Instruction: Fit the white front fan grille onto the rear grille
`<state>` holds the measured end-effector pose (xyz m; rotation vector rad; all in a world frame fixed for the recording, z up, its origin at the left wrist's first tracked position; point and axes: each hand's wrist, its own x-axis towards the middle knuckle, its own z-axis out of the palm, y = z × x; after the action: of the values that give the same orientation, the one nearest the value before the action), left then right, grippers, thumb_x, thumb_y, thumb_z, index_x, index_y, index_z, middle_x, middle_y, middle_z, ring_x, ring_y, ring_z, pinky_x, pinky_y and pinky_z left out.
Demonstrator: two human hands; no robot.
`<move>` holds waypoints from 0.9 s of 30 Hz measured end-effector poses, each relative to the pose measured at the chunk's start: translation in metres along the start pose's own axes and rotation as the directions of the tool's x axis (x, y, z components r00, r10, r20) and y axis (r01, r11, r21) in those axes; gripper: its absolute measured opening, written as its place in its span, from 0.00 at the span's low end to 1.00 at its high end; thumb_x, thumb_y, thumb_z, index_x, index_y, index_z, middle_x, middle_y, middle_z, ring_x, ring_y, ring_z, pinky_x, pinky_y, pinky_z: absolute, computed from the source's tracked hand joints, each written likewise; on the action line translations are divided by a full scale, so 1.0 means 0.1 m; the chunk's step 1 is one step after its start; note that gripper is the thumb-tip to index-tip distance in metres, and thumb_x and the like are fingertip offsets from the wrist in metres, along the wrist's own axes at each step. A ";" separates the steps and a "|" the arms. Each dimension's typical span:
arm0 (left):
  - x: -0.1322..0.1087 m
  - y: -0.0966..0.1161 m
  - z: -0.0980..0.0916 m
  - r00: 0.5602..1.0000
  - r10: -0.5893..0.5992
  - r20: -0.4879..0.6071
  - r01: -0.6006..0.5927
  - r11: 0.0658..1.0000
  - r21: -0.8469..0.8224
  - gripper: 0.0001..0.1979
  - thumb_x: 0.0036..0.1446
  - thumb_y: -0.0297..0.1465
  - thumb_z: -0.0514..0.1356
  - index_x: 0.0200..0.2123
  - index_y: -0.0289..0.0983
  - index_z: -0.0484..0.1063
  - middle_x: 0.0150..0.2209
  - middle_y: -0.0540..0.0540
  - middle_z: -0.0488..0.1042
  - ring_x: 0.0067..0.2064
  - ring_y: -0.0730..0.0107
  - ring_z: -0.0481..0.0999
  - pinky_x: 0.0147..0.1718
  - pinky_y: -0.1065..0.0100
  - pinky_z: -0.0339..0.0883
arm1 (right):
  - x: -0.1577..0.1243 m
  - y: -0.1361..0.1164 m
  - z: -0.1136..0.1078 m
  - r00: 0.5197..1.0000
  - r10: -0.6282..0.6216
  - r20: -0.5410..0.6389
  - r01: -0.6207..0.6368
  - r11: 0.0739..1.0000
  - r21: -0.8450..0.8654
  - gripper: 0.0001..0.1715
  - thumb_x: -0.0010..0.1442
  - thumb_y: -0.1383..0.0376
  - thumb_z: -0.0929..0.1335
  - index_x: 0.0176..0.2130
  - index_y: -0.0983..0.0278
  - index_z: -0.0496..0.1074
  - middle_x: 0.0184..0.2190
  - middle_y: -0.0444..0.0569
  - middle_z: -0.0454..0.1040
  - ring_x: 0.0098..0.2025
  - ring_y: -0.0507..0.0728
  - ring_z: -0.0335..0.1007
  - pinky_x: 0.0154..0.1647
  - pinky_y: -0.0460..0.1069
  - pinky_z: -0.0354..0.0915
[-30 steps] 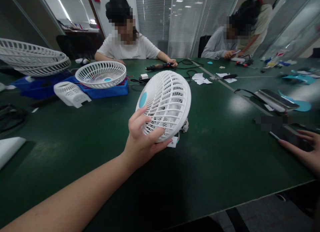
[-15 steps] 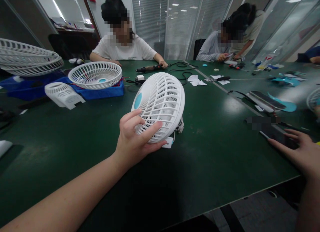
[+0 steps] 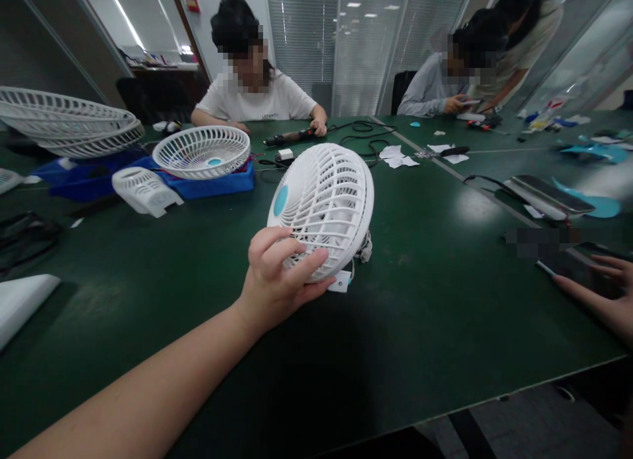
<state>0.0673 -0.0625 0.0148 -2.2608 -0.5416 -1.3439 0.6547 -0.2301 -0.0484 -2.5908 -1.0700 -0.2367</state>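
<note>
My left hand (image 3: 284, 274) grips the lower rim of a small white fan (image 3: 321, 208), fingers on its slatted grille and thumb beneath. The fan is tilted, its round blue centre cap (image 3: 281, 200) facing left. Behind its lower edge show a bit of wire and a small white tab (image 3: 339, 282); the rest of its back is hidden. At the right edge, my right hand (image 3: 606, 304), partly cut off, has thumb and fingers around a dark phone (image 3: 583, 269) low over the table.
White grilles (image 3: 74, 119) are stacked over blue bins (image 3: 93, 175) at left. Another grille (image 3: 202, 154) rests on a blue bin, beside a white housing (image 3: 144, 190). A co-worker's hand (image 3: 319, 124) touches an electric screwdriver (image 3: 289, 138). Paper scraps (image 3: 397, 157) and blue fan blades (image 3: 601, 205) lie rightward.
The view has swung left, so most things appear further right, and my right hand is more cut off. My left hand keeps its hold on the fan.
</note>
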 end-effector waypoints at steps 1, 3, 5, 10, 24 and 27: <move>0.01 0.01 -0.01 1.000 -0.004 0.010 0.004 1.000 0.017 0.31 0.51 0.39 0.70 0.55 0.49 0.61 0.43 0.46 0.62 0.49 0.56 0.67 0.49 0.55 0.70 | 0.00 0.00 0.00 1.000 0.005 0.008 -0.005 1.000 -0.005 0.54 0.42 0.30 0.68 0.59 0.56 0.64 0.54 0.54 0.72 0.50 0.71 0.72 0.43 0.62 0.71; 0.02 0.02 -0.01 1.000 -0.013 0.025 0.012 0.999 0.036 0.31 0.52 0.39 0.70 0.57 0.48 0.61 0.42 0.46 0.61 0.49 0.56 0.67 0.49 0.56 0.69 | -0.03 -0.05 -0.04 0.999 0.034 0.030 -0.034 0.999 -0.015 0.54 0.42 0.30 0.67 0.59 0.55 0.64 0.55 0.52 0.71 0.51 0.71 0.71 0.44 0.61 0.71; 0.02 0.02 0.00 1.000 -0.015 0.020 0.014 0.999 0.046 0.34 0.52 0.41 0.69 0.60 0.47 0.60 0.42 0.45 0.61 0.48 0.56 0.66 0.49 0.56 0.69 | -0.06 -0.12 -0.09 0.998 0.052 0.039 -0.052 0.998 -0.021 0.56 0.42 0.29 0.67 0.59 0.57 0.64 0.56 0.53 0.71 0.51 0.71 0.71 0.46 0.61 0.71; 0.02 0.01 0.02 1.000 -0.003 0.002 0.003 0.997 0.076 0.46 0.50 0.44 0.70 0.67 0.38 0.53 0.43 0.43 0.60 0.47 0.55 0.66 0.50 0.57 0.68 | -0.13 -0.26 -0.18 0.996 0.064 0.061 -0.063 0.998 -0.023 0.56 0.44 0.30 0.66 0.59 0.62 0.65 0.58 0.56 0.69 0.53 0.72 0.69 0.51 0.61 0.69; -0.07 0.04 0.03 0.970 -0.200 0.137 0.225 0.954 -0.200 0.41 0.49 0.43 0.70 0.62 0.50 0.53 0.62 0.40 0.49 0.66 0.39 0.54 0.62 0.40 0.58 | -0.08 -0.18 -0.11 0.995 0.084 0.057 -0.081 0.996 -0.040 0.51 0.45 0.31 0.66 0.58 0.55 0.66 0.57 0.50 0.70 0.51 0.69 0.71 0.46 0.59 0.69; -0.08 0.03 0.03 0.964 -0.217 0.155 0.251 0.935 -0.253 0.39 0.51 0.44 0.69 0.61 0.51 0.53 0.62 0.40 0.50 0.67 0.39 0.54 0.62 0.38 0.57 | -0.06 -0.14 -0.10 0.995 0.084 0.055 -0.082 0.996 -0.038 0.51 0.44 0.30 0.66 0.58 0.56 0.66 0.57 0.50 0.70 0.51 0.68 0.71 0.43 0.59 0.69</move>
<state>0.0682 -0.0640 0.0061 -2.5825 -0.7295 -1.4737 0.6403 -0.2279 -0.0378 -2.6819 -0.9833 -0.1651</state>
